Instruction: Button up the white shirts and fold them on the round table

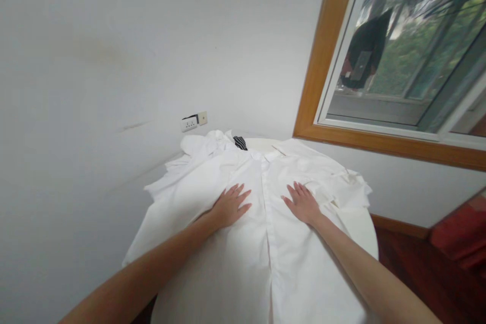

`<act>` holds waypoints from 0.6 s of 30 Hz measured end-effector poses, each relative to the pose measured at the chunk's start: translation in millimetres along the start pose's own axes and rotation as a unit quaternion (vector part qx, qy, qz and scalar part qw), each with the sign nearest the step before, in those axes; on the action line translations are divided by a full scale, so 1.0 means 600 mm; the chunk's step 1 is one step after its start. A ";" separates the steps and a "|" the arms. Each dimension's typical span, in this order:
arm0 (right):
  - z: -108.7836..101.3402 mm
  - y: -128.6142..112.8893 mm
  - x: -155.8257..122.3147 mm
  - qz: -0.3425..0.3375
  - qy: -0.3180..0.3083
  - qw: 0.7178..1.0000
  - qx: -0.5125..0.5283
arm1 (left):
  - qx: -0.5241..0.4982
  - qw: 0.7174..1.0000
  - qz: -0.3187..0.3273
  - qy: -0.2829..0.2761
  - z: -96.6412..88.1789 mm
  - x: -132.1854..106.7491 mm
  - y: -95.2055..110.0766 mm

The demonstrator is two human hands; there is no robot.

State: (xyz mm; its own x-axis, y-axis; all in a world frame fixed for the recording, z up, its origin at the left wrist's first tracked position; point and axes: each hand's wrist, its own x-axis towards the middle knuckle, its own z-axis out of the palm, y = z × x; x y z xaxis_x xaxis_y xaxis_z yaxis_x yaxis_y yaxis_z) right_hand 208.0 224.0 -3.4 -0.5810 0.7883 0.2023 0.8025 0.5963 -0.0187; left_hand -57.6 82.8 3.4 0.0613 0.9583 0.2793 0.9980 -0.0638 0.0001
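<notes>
A white shirt lies spread over a round table, its button placket running down the middle and its collar at the far end. My left hand rests flat on the cloth left of the placket, fingers spread. To the right of the placket, my right hand also lies flat on the shirt with its fingers stretched out. Neither hand grips anything. Rumpled white cloth bunches at the far left and by the right sleeve. A small black-and-white striped piece shows near the collar.
The white round table shows its rim at right. Behind it stands a white wall with a socket. A wood-framed window is at upper right. Red fabric hangs low at right, above a dark wooden floor.
</notes>
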 end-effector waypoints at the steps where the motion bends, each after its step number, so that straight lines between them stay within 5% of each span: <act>1: -0.004 -0.004 0.004 -0.004 -0.004 1.000 -0.004 | 0.012 1.000 -0.007 0.009 0.000 0.007 0.003; 7: -0.022 -0.076 0.079 -0.110 0.008 0.994 0.025 | 0.029 0.997 -0.009 0.075 0.016 0.114 0.035; 10: -0.006 -0.094 0.130 -0.094 -0.029 0.994 0.051 | 0.014 0.996 -0.064 0.068 0.043 0.158 0.042; 18: 0.031 -0.011 0.185 0.020 -0.066 0.996 0.058 | -0.004 0.988 -0.137 0.073 0.080 0.154 0.017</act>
State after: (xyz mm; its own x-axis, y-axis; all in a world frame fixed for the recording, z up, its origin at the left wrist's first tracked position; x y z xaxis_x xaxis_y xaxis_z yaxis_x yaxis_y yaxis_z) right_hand 135.5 310.4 0.8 -0.5684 0.8198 0.0698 0.8081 0.5722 -0.1394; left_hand -40.9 183.9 -17.0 -0.2141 0.8897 0.4034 0.9767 0.1892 0.1011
